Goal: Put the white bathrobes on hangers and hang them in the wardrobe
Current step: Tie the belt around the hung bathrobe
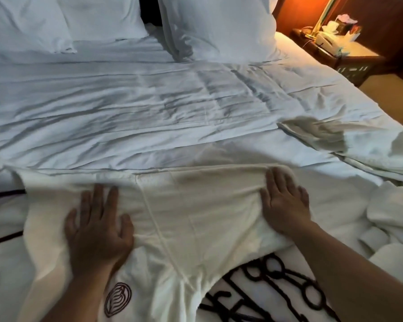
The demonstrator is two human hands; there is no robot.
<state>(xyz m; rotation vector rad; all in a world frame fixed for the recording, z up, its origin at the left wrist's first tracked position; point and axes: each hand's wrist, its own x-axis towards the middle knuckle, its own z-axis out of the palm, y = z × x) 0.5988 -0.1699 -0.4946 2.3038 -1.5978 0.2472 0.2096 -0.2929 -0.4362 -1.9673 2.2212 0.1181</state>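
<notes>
- the white bathrobe (196,217) lies spread on the bed (149,108) in the lower centre of the frame. its folded upper edge runs left to right across the middle, and the rest trails down toward the bottom left, where an embroidered emblem (118,298) shows.
- the left hand (98,228) rests flat on the robe at lower left, fingers straight and spread, gripping nothing.
- the right hand (284,203) lies flat on the robe at centre right, fingers together and reaching to the upper edge. it presses rather than pinches.
- the stretch of cloth between the two palms runs across the frame, so the hands sit at either end of it, each about equally near the upper edge.
- no hanger shows plainly. thin dark shapes (2,194) at the left edge might be hangers, but i cannot tell. if so, the left hand is the nearer one.
- a second cream-white garment (349,145), probably another robe, lies at the right edge, well apart from the right hand.
- a black-patterned runner (277,282) peeks out under the robe at the bottom.
- the wardrobe is not in view.
</notes>
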